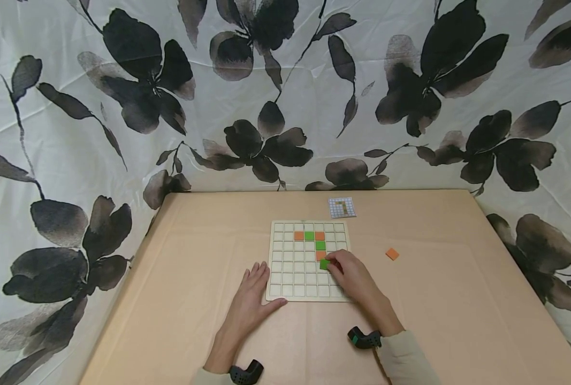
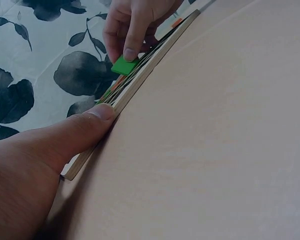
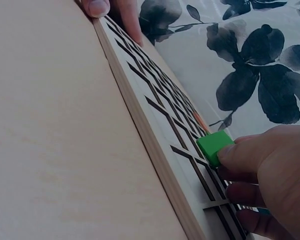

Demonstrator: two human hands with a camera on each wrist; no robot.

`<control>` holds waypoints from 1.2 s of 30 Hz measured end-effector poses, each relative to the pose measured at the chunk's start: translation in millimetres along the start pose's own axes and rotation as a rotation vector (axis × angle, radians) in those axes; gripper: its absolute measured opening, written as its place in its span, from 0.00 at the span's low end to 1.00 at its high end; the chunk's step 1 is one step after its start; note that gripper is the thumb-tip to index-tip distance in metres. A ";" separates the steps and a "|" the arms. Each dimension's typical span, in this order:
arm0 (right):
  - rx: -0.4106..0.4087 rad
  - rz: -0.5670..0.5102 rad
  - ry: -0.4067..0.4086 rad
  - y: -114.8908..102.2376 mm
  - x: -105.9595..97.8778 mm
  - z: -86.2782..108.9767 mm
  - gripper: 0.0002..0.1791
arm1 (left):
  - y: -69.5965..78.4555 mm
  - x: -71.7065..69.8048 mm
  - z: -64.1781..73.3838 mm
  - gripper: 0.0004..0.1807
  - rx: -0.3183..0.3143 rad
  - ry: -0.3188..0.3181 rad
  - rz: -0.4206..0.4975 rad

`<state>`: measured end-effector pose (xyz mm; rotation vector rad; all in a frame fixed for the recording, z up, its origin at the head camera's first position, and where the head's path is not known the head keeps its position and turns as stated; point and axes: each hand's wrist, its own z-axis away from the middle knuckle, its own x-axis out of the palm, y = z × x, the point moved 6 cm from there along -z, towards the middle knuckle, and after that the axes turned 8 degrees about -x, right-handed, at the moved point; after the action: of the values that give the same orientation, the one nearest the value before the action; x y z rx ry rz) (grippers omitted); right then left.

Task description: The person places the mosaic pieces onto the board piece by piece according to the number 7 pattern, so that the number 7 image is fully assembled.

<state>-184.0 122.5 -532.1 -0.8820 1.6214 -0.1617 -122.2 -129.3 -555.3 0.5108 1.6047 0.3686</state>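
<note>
A white grid board [image 1: 290, 286] with a pale wooden edge lies on the table. My left hand [image 1: 249, 302] steadies it with fingers straight along its left side, and the thumb touches the near edge in the left wrist view. Between thumb and fingers, my right hand [image 1: 355, 275] pinches a green square tile [image 3: 213, 146], held tilted close over the board. Just beyond that tile sits an orange tile [image 1: 320, 255], then another green tile [image 1: 320, 245]. At the column's top, a short row runs leftward: orange [image 1: 319, 236], green [image 1: 309, 236], orange [image 1: 298, 236].
A loose orange tile [image 1: 392, 254] lies on the table [image 1: 434, 299] to the right of the board. Behind the board is a small card [image 1: 342, 207] printed with a grid and a coloured figure. Floral cloth [image 1: 314, 96] hangs beyond the table's far edge.
</note>
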 end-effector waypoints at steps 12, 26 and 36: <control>-0.018 0.008 0.000 -5.8 5.1 2.8 0.10 | -1.7 -1.3 1.9 0.53 -0.002 -0.005 0.005; -0.060 0.042 0.030 -9.3 6.0 5.9 0.11 | -3.7 -1.8 2.9 0.54 0.012 -0.010 0.009; -0.070 0.049 0.039 -11.4 5.4 7.4 0.09 | -4.3 -2.5 3.8 0.53 0.021 -0.009 0.005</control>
<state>-172.3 113.9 -532.0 -0.8965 1.6916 -0.0890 -118.7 -134.6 -555.8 0.5322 1.6004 0.3532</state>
